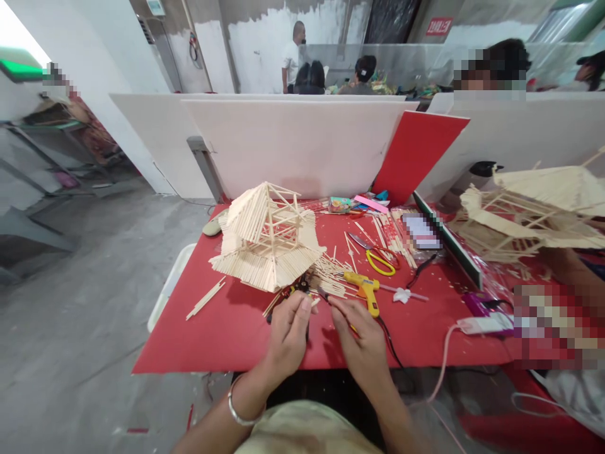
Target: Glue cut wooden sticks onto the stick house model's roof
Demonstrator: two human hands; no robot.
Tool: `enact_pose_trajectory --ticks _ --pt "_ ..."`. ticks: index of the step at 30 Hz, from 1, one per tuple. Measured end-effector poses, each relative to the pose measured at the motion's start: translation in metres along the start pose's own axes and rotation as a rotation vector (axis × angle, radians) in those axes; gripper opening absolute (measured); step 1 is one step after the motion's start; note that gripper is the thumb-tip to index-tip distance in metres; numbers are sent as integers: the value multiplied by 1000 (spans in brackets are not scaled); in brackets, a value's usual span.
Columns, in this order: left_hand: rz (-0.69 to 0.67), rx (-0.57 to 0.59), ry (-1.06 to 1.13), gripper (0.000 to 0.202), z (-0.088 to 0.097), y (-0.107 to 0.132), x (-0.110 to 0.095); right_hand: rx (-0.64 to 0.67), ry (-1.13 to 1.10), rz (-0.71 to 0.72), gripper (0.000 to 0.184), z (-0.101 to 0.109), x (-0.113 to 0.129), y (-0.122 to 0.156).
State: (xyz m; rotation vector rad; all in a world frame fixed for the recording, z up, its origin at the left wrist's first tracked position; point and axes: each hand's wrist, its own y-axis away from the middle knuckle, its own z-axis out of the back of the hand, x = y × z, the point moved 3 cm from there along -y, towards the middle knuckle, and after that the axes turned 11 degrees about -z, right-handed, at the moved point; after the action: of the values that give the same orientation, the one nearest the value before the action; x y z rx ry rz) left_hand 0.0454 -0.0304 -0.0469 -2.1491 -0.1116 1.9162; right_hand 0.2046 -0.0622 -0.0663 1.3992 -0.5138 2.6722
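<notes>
My left hand [289, 329] is closed, thumb pressed over the fingers, with a short pale piece of wooden stick [315, 302] showing at the fingertips. Opposite it, my right hand [358, 328] grips a slim tool [323, 293] with a dark pointed tip and a yellow handle; its exact kind is unclear. The tip points at the left fingertips. Just beyond both hands stands a wooden stick pavilion model [271, 243] with a two-tiered roof; the upper roof is partly bare framing. A dark object [302, 287] lies under its front edge, partly hidden by my left hand.
A yellow glue gun [366, 290] lies right of my right hand, its cord trailing off the edge. Beyond it are yellow-handled scissors [378, 255] and loose sticks [331, 274]. More sticks [205, 299] lie left. Another model [534, 211] and a co-worker's arm [571, 277] are right.
</notes>
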Motion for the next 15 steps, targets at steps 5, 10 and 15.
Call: enact_pose_trajectory --ticks 5,10,15 --pt "-89 86 -35 34 8 -10 -16 124 -306 46 13 2 67 -33" --pt "1 -26 180 28 35 -26 -16 115 -308 184 16 -7 93 -69" --pt "83 -94 299 25 59 -46 -25 159 -301 273 17 -23 116 -100"
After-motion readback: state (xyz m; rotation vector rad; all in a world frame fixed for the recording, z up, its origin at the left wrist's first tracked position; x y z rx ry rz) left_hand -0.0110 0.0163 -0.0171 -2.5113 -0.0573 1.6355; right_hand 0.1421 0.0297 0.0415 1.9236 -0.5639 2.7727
